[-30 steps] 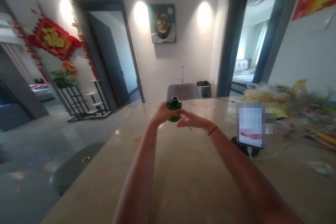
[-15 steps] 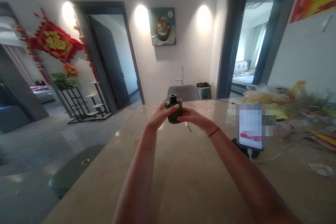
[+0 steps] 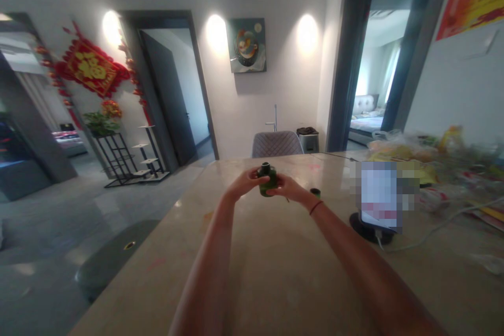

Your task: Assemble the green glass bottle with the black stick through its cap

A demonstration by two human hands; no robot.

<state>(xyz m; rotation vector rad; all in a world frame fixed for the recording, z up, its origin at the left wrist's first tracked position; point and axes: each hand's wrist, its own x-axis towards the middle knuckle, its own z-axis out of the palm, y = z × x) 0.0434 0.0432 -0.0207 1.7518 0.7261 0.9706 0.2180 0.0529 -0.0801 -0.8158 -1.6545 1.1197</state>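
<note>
A small dark green bottle with an uncapped, open neck is between my two hands, upright, above the far part of the table. My left hand grips it from the left, thumb across its front. From the right, my right hand has its fingers closed against the bottle's lower side. A small green cap-like piece stands on the table just beyond my right wrist. The tip of a thin dark stick-like thing shows below my right hand; the rest is hidden.
A phone on a black stand with a white cable is at the right. Behind it lie plastic bags and clutter. A quilted grey chair stands beyond the stone-topped table. A green stool is at the left.
The bottle and both hands sit lower and slightly further right in the picture. The view has tilted up a little. The green cap-like piece now shows beside my right wrist.
</note>
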